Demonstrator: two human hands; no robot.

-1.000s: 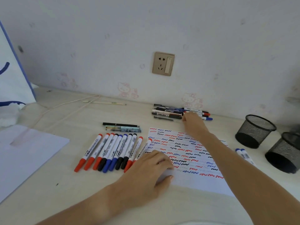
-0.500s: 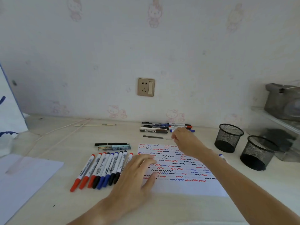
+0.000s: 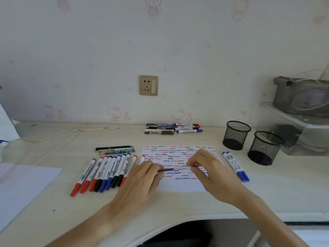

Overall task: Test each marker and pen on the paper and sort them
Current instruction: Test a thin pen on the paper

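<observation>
Both hands hold a thin pen (image 3: 175,169) level over the scribbled paper (image 3: 179,184): the left hand (image 3: 142,177) grips its dark end, the right hand (image 3: 207,168) pinches the other. Left lies a marker row (image 3: 105,172); right, two blue markers (image 3: 235,165) and two mesh cups (image 3: 236,135). More pens (image 3: 170,130) lie far on the desk (image 3: 267,193).

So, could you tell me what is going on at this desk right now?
A person is testing pens on a sheet of paper already covered in red, blue and black squiggles. Both hands hold one thin pen over it: the left hand grips the dark end, the right hand pinches the other. A row of markers lies to the left, two blue ones to the right, and an untidy pile by the wall.
</observation>
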